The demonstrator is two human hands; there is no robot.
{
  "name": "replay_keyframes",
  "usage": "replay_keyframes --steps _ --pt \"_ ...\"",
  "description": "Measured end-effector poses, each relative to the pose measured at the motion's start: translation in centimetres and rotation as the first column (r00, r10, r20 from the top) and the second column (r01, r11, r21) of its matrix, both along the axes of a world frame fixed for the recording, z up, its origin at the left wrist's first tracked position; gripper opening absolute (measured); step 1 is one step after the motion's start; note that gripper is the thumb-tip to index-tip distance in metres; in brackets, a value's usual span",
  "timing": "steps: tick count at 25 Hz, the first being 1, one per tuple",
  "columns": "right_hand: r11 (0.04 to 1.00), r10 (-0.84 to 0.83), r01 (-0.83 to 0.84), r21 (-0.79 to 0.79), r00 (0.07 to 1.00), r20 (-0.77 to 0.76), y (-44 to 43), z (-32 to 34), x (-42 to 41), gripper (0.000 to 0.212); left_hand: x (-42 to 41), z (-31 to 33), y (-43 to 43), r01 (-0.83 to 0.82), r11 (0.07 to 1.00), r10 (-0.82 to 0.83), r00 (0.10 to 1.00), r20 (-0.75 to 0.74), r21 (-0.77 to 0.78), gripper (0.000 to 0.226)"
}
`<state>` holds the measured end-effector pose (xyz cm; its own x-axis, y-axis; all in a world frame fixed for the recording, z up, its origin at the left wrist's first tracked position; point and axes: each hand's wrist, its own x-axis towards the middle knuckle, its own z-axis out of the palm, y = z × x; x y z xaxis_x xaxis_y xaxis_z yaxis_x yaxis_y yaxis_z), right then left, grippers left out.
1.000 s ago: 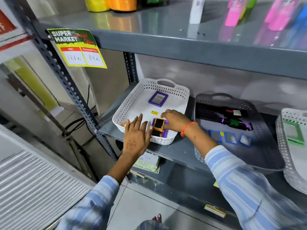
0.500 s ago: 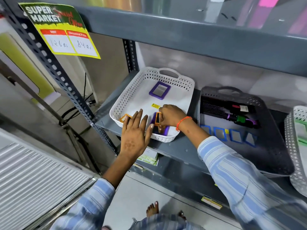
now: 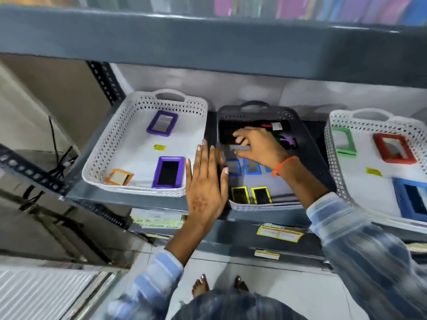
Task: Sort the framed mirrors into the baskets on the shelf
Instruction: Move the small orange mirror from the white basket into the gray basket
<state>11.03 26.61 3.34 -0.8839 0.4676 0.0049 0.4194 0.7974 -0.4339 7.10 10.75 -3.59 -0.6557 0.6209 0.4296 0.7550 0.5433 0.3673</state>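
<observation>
A person's hands work over three baskets of framed mirrors on a grey shelf (image 3: pixel 143 200)

The right hand (image 3: pixel 258 147) reaches into the middle dark basket (image 3: pixel 307 144), fingers curled on a blurred, orange-edged mirror (image 3: pixel 220 156); the left hand (image 3: pixel 205 183) hovers flat and open between that basket and the white basket (image 3: pixel 108 144), where two purple mirrors (image 3: pixel 168 172) and an orange mirror (image 3: pixel 119 177) lie; blue mirrors (image 3: pixel 251 166) and yellow mirrors (image 3: pixel 261 195) rest in the dark basket
</observation>
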Motion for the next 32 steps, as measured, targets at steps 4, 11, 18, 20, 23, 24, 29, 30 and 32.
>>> replay_keyframes --steps 4,11,18,20,23,24,29,30,32 --pt "0.991 0.073 -0.077 -0.112 0.996 -0.044 -1.0 -0.8 -1.7 0.034 -0.6 -0.1 -0.4 -0.079 0.997 0.079 0.997 0.009 0.006 0.056" --pt "1.0 0.01 -0.008 -0.013 0.979 0.203 1.5 -2.4 -2.1 0.028 -4.2 -0.9 -3.9 -0.257 0.956 0.25 0.966 -0.066 -0.142 0.062" --pt "0.986 0.038 -0.107 0.13 0.893 0.449 1.9 -4.3 -0.1 0.041 -3.1 -0.4 -2.6 -0.183 0.977 0.177 0.982 -0.059 -0.109 0.063" --pt "0.987 0.019 -0.087 0.138 0.903 0.43 1.7 -4.0 0.4 0.045 -2.6 -0.2 -2.0 -0.146 0.985 0.143 0.989 -0.044 -0.092 0.063" --pt "0.995 0.002 -0.04 0.092 0.927 0.375 1.4 -3.9 1.8 0.049 -1.7 -0.2 -1.3 -0.101 0.991 0.098 0.994 -0.039 -0.087 0.063" --pt "0.998 -0.011 -0.012 0.064 0.937 0.35 1.4 -3.8 2.4 0.049 -1.4 -0.3 -1.0 -0.083 0.993 0.08 0.996 -0.037 -0.087 0.063" --pt "0.99 -0.108 0.125 -0.059 0.965 0.237 2.9 -2.9 6.3 0.02 0.8 -0.4 0.7 0.043 0.995 -0.045 0.999 -0.026 -0.086 0.063" --pt "0.987 -0.112 0.137 -0.088 0.963 0.247 3.2 -2.8 7.3 0.013 1.2 -0.5 1.0 0.066 0.994 -0.068 0.998 -0.016 -0.082 0.063" --pt "0.981 -0.113 0.156 -0.112 0.941 0.318 3.6 -2.8 9.0 0.021 1.7 -0.5 1.4 0.099 0.992 -0.099 0.995 0.004 -0.083 0.064"
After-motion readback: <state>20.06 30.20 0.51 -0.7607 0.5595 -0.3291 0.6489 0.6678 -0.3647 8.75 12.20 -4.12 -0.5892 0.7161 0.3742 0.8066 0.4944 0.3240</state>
